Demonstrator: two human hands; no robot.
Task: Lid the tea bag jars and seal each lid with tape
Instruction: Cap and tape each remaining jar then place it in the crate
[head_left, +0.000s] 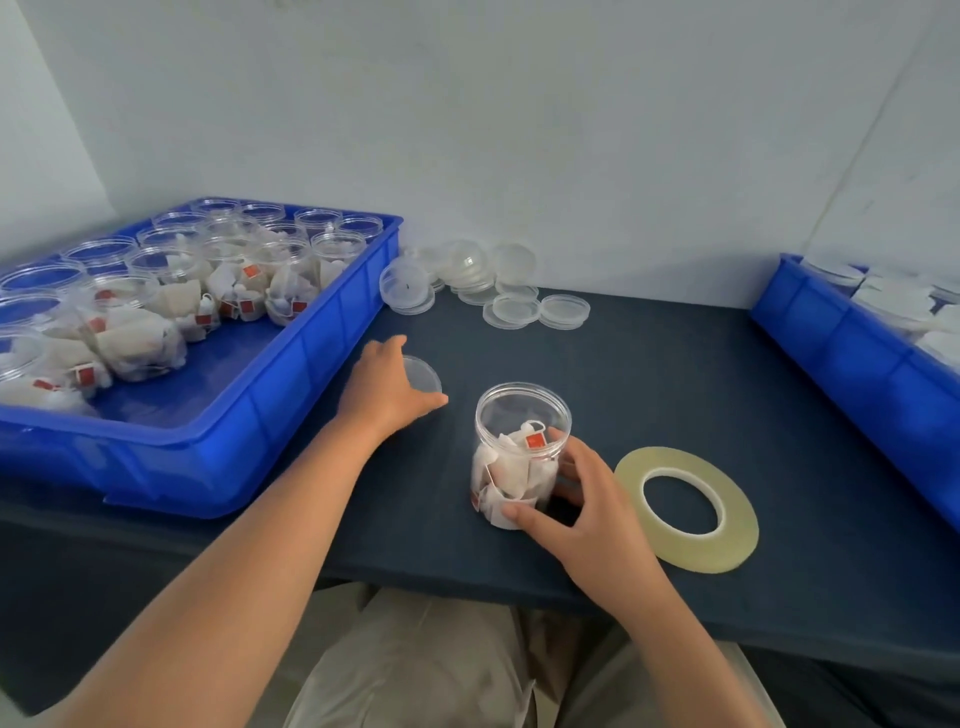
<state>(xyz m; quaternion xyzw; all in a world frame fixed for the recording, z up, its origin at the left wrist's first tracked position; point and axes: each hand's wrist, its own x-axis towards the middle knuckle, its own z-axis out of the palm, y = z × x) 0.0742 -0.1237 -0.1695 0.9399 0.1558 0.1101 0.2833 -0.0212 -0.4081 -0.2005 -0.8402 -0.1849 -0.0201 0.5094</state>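
Jar of tea bags (519, 452) stands upright, unlidded, on the dark table (675, 364); my right hand (587, 501) grasps its lower wall, my left hand (384, 389) pinches a loose lid (425, 373) left of it.

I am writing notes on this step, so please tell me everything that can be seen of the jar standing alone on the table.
The jar is a clear plastic cylinder with a wide mouth, open, with no lid on. It stands upright on the dark blue table, left of the tape roll and apart from it. White tea bags with strings and small red tags fill most of it. The right hand grips its lower side, thumb in front, fingers behind.
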